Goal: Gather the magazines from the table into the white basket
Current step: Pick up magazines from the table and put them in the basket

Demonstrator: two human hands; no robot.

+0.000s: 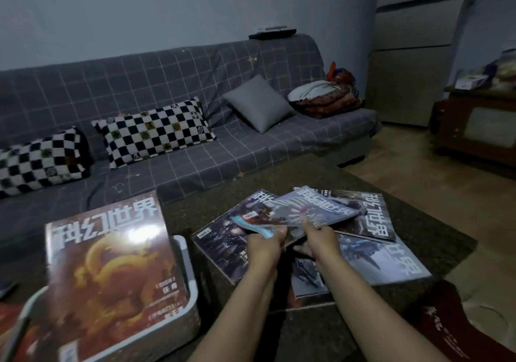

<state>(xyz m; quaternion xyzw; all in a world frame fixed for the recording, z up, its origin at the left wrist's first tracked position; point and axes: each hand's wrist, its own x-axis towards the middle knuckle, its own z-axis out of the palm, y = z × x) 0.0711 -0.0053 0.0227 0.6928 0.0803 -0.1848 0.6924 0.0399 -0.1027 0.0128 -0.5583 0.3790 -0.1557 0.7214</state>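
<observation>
Your left hand (264, 246) and right hand (317, 237) both have their fingers (307, 226) curled on the near edge of the top magazine (312, 211), lifting it off the fanned pile of magazines (371, 253) on the table (435, 239), likely so it peels free cleanly. To the left, the white basket (187, 272) already carries 1 red magazine (109, 264) across its rim.

1. A dim room with a plain pale wall (139, 12).
2. A grey grid-patterned sofa (195, 149) holds two checkered pillows (156, 130), a grey cushion (258, 103) and folded blankets (324, 99).
3. A wooden floor (405, 172) and brown cabinet (477, 127) lie to the right.
</observation>
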